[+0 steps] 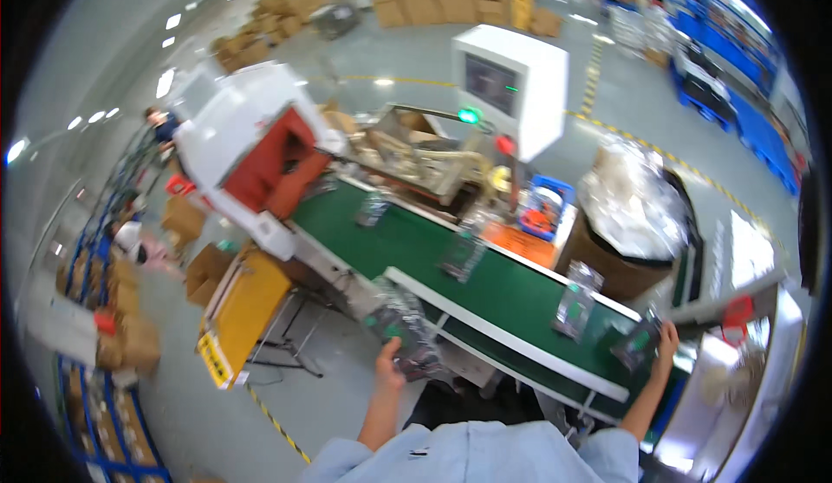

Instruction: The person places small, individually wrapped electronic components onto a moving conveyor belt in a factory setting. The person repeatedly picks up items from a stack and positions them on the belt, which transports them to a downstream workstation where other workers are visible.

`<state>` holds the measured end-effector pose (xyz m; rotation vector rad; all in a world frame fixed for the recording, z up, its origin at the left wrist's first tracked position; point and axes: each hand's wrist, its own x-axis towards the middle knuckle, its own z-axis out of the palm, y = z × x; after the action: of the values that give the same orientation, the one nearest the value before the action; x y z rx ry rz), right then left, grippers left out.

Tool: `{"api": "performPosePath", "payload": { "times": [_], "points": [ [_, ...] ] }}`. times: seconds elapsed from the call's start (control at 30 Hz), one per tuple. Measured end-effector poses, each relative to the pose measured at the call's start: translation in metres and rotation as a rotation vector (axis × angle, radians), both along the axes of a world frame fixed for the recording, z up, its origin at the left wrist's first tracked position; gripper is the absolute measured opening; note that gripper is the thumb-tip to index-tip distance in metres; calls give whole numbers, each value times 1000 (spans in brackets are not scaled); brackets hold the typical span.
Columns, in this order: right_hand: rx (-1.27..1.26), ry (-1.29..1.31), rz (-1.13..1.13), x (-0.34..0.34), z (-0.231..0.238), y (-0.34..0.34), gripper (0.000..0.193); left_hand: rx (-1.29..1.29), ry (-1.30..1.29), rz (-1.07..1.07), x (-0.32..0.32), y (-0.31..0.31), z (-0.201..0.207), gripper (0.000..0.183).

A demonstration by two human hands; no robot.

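My left hand (pixel 392 367) is closed on a stack of clear plastic bags with dark contents (pixel 406 331), held in front of the belt's near edge. Over at the right end of the green conveyor belt (pixel 511 297), my right hand (pixel 666 350) grips the edge of another clear bag with dark contents (pixel 637 343). That bag is at the belt's surface; whether it rests there I cannot tell. More such bags lie spaced out along the belt: one bag (pixel 575 303) nearest my right hand, a middle bag (pixel 464 254) and a far bag (pixel 373 209). What is inside them is blurred.
A white machine with a red curtained opening (pixel 277 162) stands at the belt's far left. Behind the belt are a white screen unit (pixel 511 84), a blue bin (pixel 546 206) and a carton with clear plastic (pixel 633 201). A yellow table (pixel 251 310) stands left.
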<state>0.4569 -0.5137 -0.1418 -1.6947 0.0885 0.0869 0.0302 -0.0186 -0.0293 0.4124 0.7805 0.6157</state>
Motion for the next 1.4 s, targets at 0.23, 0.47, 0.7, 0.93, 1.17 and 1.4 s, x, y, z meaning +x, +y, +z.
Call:
{"api": "performPosePath", "payload": {
  "times": [0.23, 0.47, 0.7, 0.93, 1.17, 1.4],
  "points": [
    [-356, -131, -85, 20, 21, -8, 23, 98, 28, 58, 32, -12, 28, 51],
    [-587, -131, -125, 20, 23, -12, 21, 98, -29, -58, 46, -16, 36, 49],
    [-600, -18, -166, 18, -48, 47, 25, 54, -4, -80, 48, -18, 34, 42],
    [-732, -117, -325, -21, -19, 159, 28, 1, 98, -63, 41, -19, 41, 38],
    [-815, -78, -266, -17, -33, 161, 28, -5, -6, -230, 25, -14, 24, 43],
    [-819, -345, -283, -33, -6, 184, 37, 18, -40, -364, 16, -9, 37, 41]
  ]
}}
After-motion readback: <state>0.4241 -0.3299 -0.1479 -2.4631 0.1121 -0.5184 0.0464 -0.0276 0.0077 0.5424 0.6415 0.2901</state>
